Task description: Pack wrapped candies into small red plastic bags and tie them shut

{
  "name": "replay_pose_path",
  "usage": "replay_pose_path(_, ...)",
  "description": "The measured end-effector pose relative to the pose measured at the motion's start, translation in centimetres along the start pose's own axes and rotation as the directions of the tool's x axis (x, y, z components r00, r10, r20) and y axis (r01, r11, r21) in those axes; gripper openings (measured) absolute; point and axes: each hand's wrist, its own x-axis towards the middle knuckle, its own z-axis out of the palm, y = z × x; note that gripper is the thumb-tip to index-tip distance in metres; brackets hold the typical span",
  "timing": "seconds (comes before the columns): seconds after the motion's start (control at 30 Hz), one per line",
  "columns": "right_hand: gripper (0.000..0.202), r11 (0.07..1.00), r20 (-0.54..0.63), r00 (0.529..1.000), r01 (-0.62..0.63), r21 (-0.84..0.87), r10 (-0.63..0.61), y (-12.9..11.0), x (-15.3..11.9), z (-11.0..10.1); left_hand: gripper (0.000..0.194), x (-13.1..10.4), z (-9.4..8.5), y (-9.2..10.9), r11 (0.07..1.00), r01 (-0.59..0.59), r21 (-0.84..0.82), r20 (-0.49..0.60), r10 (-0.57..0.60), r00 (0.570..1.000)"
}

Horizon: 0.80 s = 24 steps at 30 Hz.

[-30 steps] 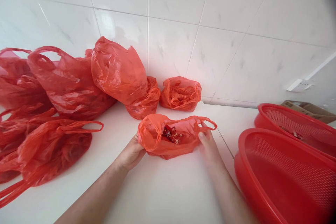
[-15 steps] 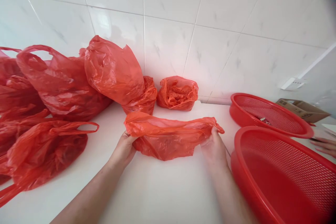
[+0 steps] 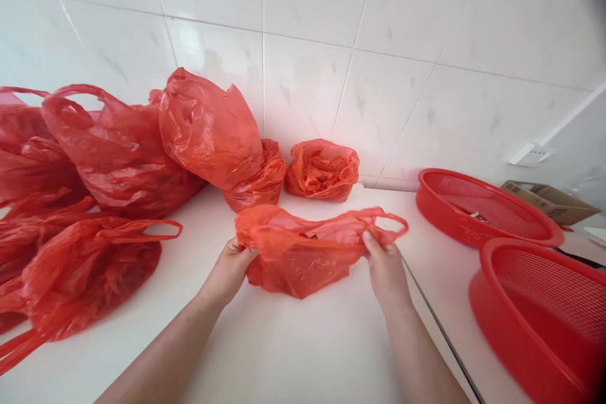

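A thin red plastic bag (image 3: 303, 265) is stretched between my two hands above the white table. My left hand (image 3: 230, 268) pinches its left edge, thumb on top. On the other side, my right hand (image 3: 386, 265) grips the right edge, where a loop handle sticks out. The bag's mouth gapes a little along the top, and a small dark spot shows inside it. Just beyond stands a short red bag (image 3: 322, 170) with crumpled red plastic in it, against the tiled wall.
Filled red bags (image 3: 127, 151) crowd the left, one tall bag (image 3: 208, 126) leaning by the wall. At the right are a near red basket (image 3: 502, 315) and a far red basket (image 3: 435, 202) with small items inside. Behind them sits a cardboard box (image 3: 553, 202). A dark seam crosses the table.
The bag's mouth has opened wider and its right loop handle now shows. The near red basket has shifted right, uncovering the table seam. Another person's hand at the far right is out of view.
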Motion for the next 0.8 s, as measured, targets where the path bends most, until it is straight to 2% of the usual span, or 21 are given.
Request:
replay_pose_path(0.07, 0.024, 0.997, -0.128, 0.991, 0.049, 0.059, -0.042, -1.1, 0.1, -0.4, 0.016, 0.0, 0.0, 0.3, 0.999, -0.023, -0.032, -0.035, 0.022, 0.999)
replay_pose_path(0.1, 0.022, 0.992, -0.146, 0.988, 0.068, 0.106, -0.052, -1.7, 0.1, -0.7, 0.015, 0.0, 0.0, 0.4, 0.999, -0.033, -0.043, -0.048, 0.031, 0.998)
replay_pose_path(0.17, 0.021, 0.966, -0.086, 0.996, 0.060, 0.252, -0.039, -2.9, 0.1, -1.5, 0.016, 0.1, 0.0, 0.5, 0.997, -0.042, -0.060, -0.051, 0.039, 0.998)
replay_pose_path(0.27, 0.025, 0.872, 0.094, 0.995, -0.011, 0.489, -0.040, -3.9, 0.1, -2.7, 0.020, 0.2, 0.0, 0.3, 0.996, -0.039, -0.074, 0.014, 0.041, 0.999)
replay_pose_path(0.33, 0.029, 0.841, 0.141, 0.987, -0.016, 0.540, -0.072, -4.0, 0.3, -3.2, 0.021, 0.2, 0.2, 0.2, 0.995, -0.021, -0.092, 0.037, 0.025, 0.999)
replay_pose_path(0.43, 0.036, 0.887, 0.146, 0.983, 0.035, 0.460, -0.115, -3.6, 0.8, -3.5, 0.024, 0.1, 0.4, 0.2, 0.989, 0.015, -0.144, -0.030, -0.020, 0.999)
replay_pose_path(0.53, 0.048, 0.947, 0.203, 0.973, 0.042, 0.319, -0.112, -3.4, 1.0, -3.3, 0.032, 0.1, 0.4, 0.3, 0.987, 0.016, -0.159, -0.062, -0.026, 0.998)
replay_pose_path(0.6, 0.066, 0.972, 0.267, 0.961, 0.008, 0.234, -0.072, -3.3, 0.8, -2.8, 0.042, 0.1, 0.4, 0.4, 0.992, -0.006, -0.122, -0.030, 0.002, 1.000)
replay_pose_path(0.7, 0.091, 0.992, 0.391, 0.920, -0.056, 0.111, 0.008, -3.3, -0.3, -1.5, 0.064, -0.3, 0.8, 0.7, 0.997, -0.057, -0.061, 0.073, 0.061, 0.995)
replay_pose_path(0.8, 0.101, 0.997, 0.448, 0.892, -0.072, 0.025, 0.053, -3.3, -2.0, 0.1, 0.076, -0.8, 1.6, 1.2, 0.995, -0.094, -0.013, 0.096, 0.095, 0.991)
